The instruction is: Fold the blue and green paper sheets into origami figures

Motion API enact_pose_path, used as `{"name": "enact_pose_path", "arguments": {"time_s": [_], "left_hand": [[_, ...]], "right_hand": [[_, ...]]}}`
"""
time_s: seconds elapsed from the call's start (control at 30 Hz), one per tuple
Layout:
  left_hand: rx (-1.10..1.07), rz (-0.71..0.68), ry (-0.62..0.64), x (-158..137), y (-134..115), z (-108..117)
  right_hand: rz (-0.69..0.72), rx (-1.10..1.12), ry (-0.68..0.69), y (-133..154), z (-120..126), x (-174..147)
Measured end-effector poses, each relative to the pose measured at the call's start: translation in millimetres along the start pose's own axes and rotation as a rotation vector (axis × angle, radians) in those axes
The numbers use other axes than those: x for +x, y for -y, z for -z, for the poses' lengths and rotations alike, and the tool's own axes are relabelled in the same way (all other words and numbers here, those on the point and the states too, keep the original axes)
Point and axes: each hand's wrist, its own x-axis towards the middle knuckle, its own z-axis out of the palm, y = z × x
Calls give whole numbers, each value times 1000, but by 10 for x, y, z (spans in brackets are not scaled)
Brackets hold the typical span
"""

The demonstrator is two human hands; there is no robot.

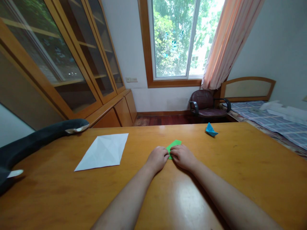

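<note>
A folded piece of green paper (177, 142) lies on the wooden table (230, 179) in front of me. My left hand (158, 157) has its fingers curled at the paper's left edge. From the right, my right hand (183, 155) reaches over the paper, its bent fingers pressing on it. The fingers of both hands cover the paper's lower part, so its full shape is hidden.
A creased white paper sheet (105, 151) lies flat on the left. Toward the far right edge stands a folded blue paper boat (211, 130). A black and white plush toy (45, 137) rests along the table's left side. Beyond the table is a brown armchair (211, 103).
</note>
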Motion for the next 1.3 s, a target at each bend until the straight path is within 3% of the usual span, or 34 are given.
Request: {"name": "enact_pose_path", "arguments": {"time_s": [0.23,0.63,0.97,1.3], "left_hand": [[-87,-9,-58,-6,59,-22],[-275,141,-112,-42,138,-20],[-176,58,-70,-32,109,-6],[-58,81,-51,-16,50,-11]], "right_hand": [[31,52,-16,47,-30,-5],[-14,25,0,63,-35,-8],[-58,-21,-5,54,-23,-9],[-124,-115,-51,26,-23,-2]]}}
